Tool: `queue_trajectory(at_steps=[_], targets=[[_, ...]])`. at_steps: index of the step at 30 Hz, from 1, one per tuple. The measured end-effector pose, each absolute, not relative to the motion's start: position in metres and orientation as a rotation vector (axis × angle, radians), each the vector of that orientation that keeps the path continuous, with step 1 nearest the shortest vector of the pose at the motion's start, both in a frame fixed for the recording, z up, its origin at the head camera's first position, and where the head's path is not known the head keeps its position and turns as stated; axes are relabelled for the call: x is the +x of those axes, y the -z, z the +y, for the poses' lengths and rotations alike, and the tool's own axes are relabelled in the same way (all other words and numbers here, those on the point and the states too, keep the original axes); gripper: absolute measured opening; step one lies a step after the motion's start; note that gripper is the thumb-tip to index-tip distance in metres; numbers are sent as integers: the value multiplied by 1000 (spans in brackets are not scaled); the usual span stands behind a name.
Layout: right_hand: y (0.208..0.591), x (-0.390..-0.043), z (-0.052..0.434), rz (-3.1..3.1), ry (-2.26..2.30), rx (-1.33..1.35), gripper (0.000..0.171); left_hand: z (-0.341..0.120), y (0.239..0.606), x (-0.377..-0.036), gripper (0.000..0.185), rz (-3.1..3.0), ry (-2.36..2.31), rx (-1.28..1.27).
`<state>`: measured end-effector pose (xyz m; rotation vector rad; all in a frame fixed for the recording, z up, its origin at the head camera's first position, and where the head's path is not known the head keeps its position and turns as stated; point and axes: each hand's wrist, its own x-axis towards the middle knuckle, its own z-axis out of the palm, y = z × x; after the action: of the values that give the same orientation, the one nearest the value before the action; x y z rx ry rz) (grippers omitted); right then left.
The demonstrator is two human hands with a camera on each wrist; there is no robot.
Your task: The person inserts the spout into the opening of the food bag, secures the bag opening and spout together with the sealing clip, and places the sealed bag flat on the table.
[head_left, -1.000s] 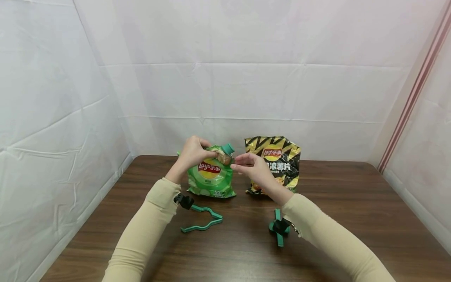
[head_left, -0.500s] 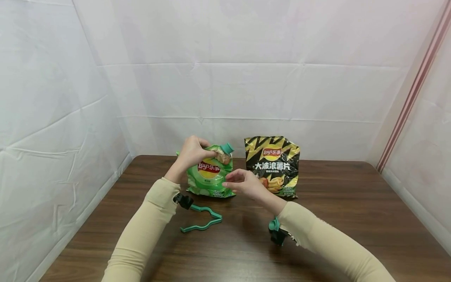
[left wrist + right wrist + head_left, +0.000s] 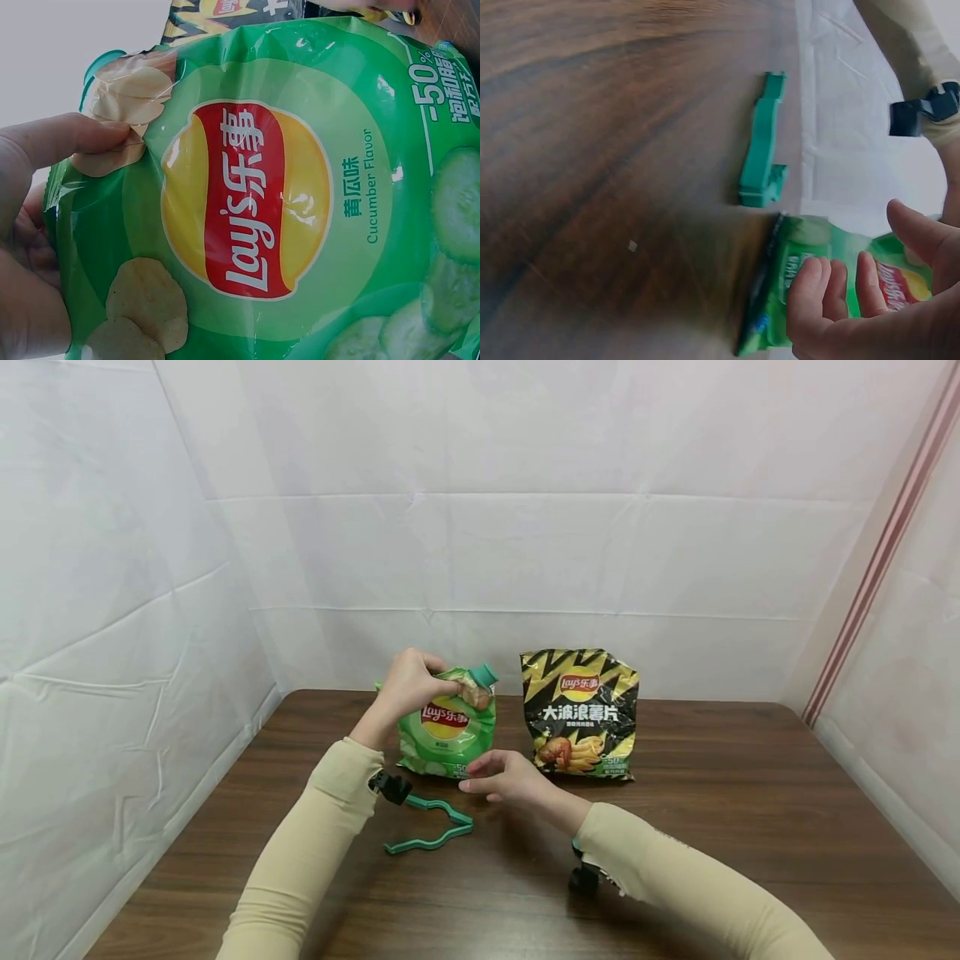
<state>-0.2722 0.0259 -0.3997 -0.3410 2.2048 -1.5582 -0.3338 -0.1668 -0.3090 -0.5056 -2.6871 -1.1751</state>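
My left hand [image 3: 408, 687] pinches the top edge of a green Lay's chip bag [image 3: 444, 745], which stands upright on the table. In the left wrist view, my thumb presses the front of this cucumber-flavour bag [image 3: 352, 90] near a teal cap [image 3: 483, 676] at its top corner. My right hand [image 3: 512, 779] hovers in front of the bag's lower right corner, fingers loosely bent and holding nothing. A teal V-shaped bag clip [image 3: 463, 829] lies on the table just left of that hand. The right wrist view shows the clip [image 3: 761, 142] side-on, apart from my fingers.
A black and yellow Lay's bag [image 3: 581, 718] stands upright to the right. Another teal piece [image 3: 576, 842] is mostly hidden under my right wrist. The dark wooden table [image 3: 720, 827] ends at white sheeting [image 3: 525, 552] behind and at the sides.
My right hand has left the capped corner of the green bag and come down toward the teal clip, its wrist now covering the other teal piece. The left hand keeps its pinch.
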Motion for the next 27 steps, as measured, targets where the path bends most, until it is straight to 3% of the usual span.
queue_trajectory(at_steps=[14, 27], targets=[[422, -263, 15, 2192, 1476, -300, 33, -165, 310, -334, 13, -2689, 1162, -490], [423, -257, 11, 2284, 1291, -487, 25, -165, 309, -334, 12, -2684, 1168, -485]])
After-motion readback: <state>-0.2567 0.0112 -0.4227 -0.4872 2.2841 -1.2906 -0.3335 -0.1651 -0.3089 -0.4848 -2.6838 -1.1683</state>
